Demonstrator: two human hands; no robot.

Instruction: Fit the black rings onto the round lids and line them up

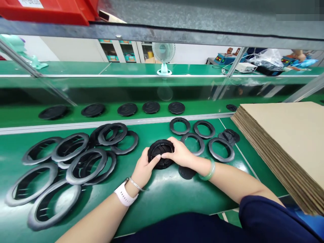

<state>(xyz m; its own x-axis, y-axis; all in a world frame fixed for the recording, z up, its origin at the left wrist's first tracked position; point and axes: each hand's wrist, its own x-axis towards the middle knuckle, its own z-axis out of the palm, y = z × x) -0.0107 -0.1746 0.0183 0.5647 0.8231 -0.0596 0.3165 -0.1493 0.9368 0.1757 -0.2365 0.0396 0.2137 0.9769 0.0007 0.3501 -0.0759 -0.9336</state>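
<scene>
Between my hands, just above the green tabletop, is a round black plastic part (161, 152) with a ring rim and curved vanes inside. My left hand (144, 166) grips its left edge, thumb pressed on the face. From the right, my right hand (181, 153) holds the rim, its thumb also on the face. Fingers behind the part are hidden. A dark disc (186, 172) lies under my right wrist. Several black rings, such as this one (221, 149), lie to the right. On the left is a loose pile of larger-looking rings (86, 166).
Several black discs (127, 109) sit along the green strip (111, 118) behind the metal rail. A stack of cardboard sheets (286, 135) stands at the right. Overhead runs a metal shelf (202, 20) with a red bin (48, 11). A small fan (164, 55) stands farther back.
</scene>
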